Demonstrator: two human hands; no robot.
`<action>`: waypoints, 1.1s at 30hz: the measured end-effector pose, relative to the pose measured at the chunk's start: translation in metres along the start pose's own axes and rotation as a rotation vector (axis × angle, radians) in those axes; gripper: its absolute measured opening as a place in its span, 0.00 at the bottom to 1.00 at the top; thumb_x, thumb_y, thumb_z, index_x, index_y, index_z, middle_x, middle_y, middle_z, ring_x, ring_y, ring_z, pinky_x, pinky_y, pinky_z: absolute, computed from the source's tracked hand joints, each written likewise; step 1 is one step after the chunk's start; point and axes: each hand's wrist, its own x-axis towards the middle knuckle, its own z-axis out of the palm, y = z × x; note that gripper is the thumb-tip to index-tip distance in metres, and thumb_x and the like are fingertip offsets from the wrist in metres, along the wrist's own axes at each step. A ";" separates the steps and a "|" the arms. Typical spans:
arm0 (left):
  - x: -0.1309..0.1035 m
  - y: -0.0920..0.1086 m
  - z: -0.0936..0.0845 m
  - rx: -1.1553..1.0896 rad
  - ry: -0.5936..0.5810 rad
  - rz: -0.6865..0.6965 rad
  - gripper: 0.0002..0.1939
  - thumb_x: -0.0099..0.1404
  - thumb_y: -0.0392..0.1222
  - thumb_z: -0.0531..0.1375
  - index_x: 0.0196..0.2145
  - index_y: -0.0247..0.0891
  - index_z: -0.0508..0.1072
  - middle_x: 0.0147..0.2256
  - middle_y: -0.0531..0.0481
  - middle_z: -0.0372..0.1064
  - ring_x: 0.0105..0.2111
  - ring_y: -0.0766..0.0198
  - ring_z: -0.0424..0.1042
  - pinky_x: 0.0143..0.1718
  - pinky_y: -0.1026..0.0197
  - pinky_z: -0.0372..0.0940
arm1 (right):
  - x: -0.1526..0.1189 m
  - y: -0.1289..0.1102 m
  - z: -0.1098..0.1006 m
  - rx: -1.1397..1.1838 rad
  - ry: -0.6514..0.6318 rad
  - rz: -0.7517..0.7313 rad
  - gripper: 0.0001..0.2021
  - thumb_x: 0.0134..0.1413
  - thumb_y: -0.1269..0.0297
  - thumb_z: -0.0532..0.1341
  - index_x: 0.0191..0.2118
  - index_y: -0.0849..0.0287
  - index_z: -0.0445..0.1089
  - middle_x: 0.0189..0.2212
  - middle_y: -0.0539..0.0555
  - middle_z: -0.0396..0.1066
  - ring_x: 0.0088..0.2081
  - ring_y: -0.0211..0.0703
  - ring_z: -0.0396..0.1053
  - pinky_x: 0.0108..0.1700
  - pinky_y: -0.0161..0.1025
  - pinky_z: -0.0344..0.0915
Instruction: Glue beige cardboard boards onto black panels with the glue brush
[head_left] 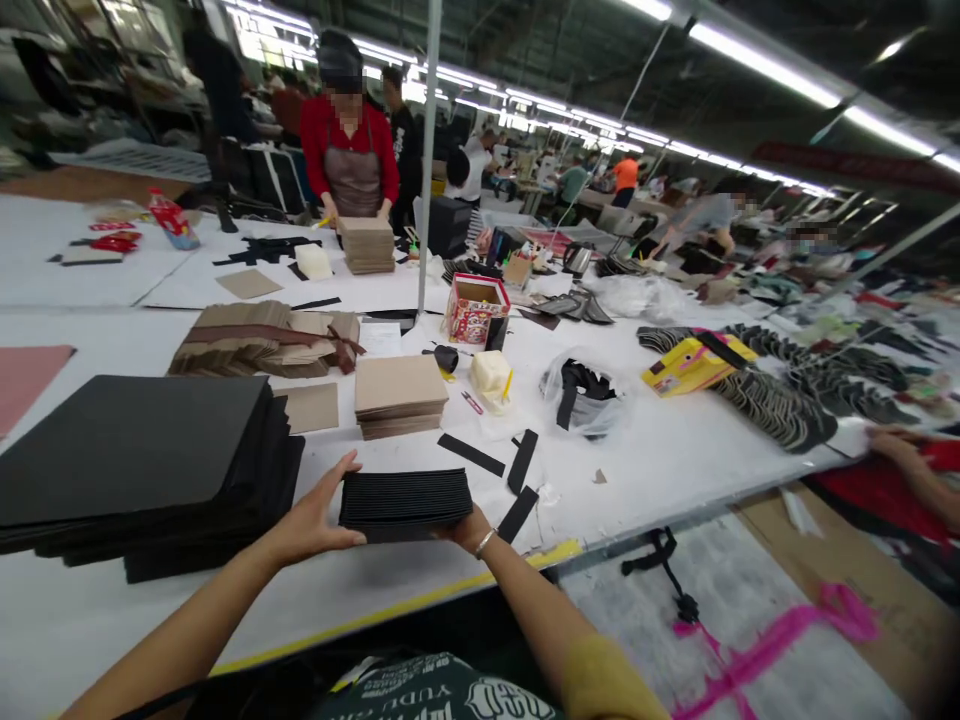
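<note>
I am gripping a black stack (405, 502) that is looking matt and finely ridged along its front; nearby, a tan stack (400, 385) is showing dull, cardboard-like faces, a clear plastic bag (618, 408) is shining in crinkles, and the white tabletop (652, 450) is looking smooth

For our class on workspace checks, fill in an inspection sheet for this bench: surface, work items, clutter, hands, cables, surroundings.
Surface: long white worktable, yellow strip along its near edge.
Job's things: stack of thin black rectangular sheets; larger black rectangular stack at left; tan rectangular stack beyond.
Clutter: loose flat black strips, clear plastic bag with black pieces, red patterned box.
Hands: left hand spread around the sheets' left end, grip uncertain; right hand holding their right end, fingers partly hidden.
Cables: nothing clearly identifiable seen.
Surroundings: person in red sleeves and brown apron opposite; another person's red sleeve at right.
</note>
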 end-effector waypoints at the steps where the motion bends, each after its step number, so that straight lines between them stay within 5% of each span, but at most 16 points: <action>1: 0.006 0.013 -0.007 0.120 -0.016 0.057 0.52 0.50 0.57 0.62 0.62 0.39 0.37 0.58 0.38 0.51 0.57 0.50 0.53 0.57 0.47 0.48 | 0.000 0.003 0.001 0.053 0.011 0.009 0.28 0.28 0.62 0.70 0.42 0.57 0.67 0.43 0.55 0.68 0.43 0.49 0.66 0.47 0.48 0.64; 4: 0.029 0.056 -0.002 0.465 -0.080 0.215 0.52 0.46 0.62 0.61 0.61 0.37 0.44 0.56 0.38 0.55 0.56 0.48 0.54 0.59 0.44 0.40 | -0.001 0.010 0.004 0.171 0.053 0.042 0.35 0.25 0.61 0.70 0.47 0.57 0.62 0.43 0.53 0.68 0.42 0.48 0.67 0.46 0.49 0.64; 8: 0.057 0.085 0.031 0.718 -0.153 0.273 0.50 0.46 0.59 0.62 0.60 0.31 0.49 0.58 0.36 0.52 0.57 0.46 0.50 0.57 0.47 0.40 | -0.003 0.012 0.006 0.214 0.095 0.053 0.36 0.22 0.62 0.71 0.46 0.58 0.62 0.41 0.53 0.68 0.40 0.47 0.68 0.44 0.47 0.65; 15: 0.060 0.082 0.046 0.810 -0.155 0.178 0.43 0.52 0.54 0.59 0.59 0.29 0.50 0.49 0.36 0.62 0.45 0.50 0.60 0.48 0.51 0.50 | -0.008 -0.003 -0.008 0.213 0.101 0.013 0.36 0.23 0.65 0.71 0.47 0.57 0.62 0.42 0.55 0.68 0.42 0.49 0.68 0.46 0.49 0.66; 21: 0.051 0.090 0.053 0.859 -0.091 0.118 0.40 0.54 0.52 0.58 0.59 0.27 0.51 0.47 0.36 0.62 0.44 0.50 0.59 0.45 0.52 0.50 | -0.050 -0.033 -0.040 0.226 0.187 -0.099 0.42 0.38 0.68 0.66 0.60 0.58 0.47 0.55 0.62 0.55 0.55 0.52 0.56 0.54 0.52 0.60; 26: 0.051 0.091 0.055 0.858 -0.080 0.089 0.39 0.55 0.51 0.58 0.58 0.27 0.51 0.46 0.37 0.62 0.44 0.50 0.59 0.45 0.52 0.49 | -0.085 -0.061 -0.046 0.293 0.346 -0.069 0.29 0.54 0.70 0.54 0.60 0.54 0.45 0.54 0.61 0.54 0.48 0.44 0.63 0.45 0.44 0.68; 33: 0.048 0.093 0.054 0.833 -0.101 0.072 0.39 0.55 0.51 0.58 0.59 0.29 0.51 0.47 0.38 0.62 0.45 0.50 0.59 0.46 0.52 0.48 | -0.078 -0.075 -0.038 0.320 0.423 -0.031 0.25 0.56 0.70 0.51 0.59 0.56 0.48 0.50 0.61 0.55 0.43 0.41 0.64 0.40 0.41 0.70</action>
